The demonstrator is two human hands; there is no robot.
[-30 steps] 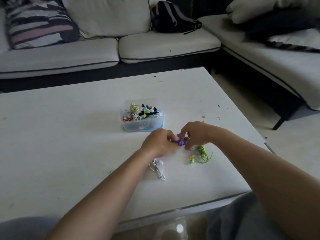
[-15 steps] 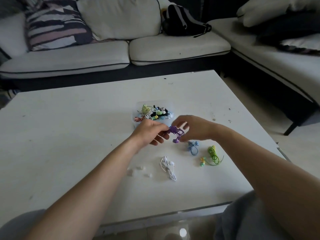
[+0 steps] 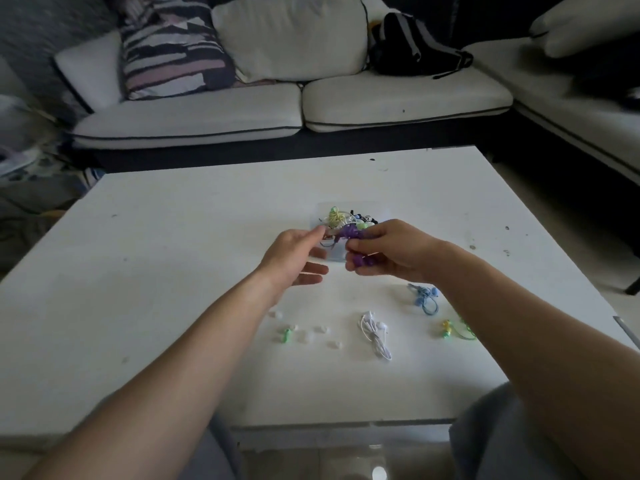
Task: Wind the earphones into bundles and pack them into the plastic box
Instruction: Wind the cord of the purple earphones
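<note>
One purple bundle (image 3: pixel 348 232) done, we pinch it w/ R fingers (image 3: pixel 358 269), L fingers (image 3: pixel 311 269) slack & empty; nxt prob. release over plastic box (image 3: pixel 334 254).

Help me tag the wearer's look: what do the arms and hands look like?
The left arm and right arm are bare, no sleeves in view. The left hand and right hand wear no gloves; no watch, ring or band shows.

I'm in a home living rm: white corner sofa (image 3: pixel 405 98) w/ striped cushion (image 3: pixel 173 46) behind white coffee table (image 3: pixel 173 244).
</note>
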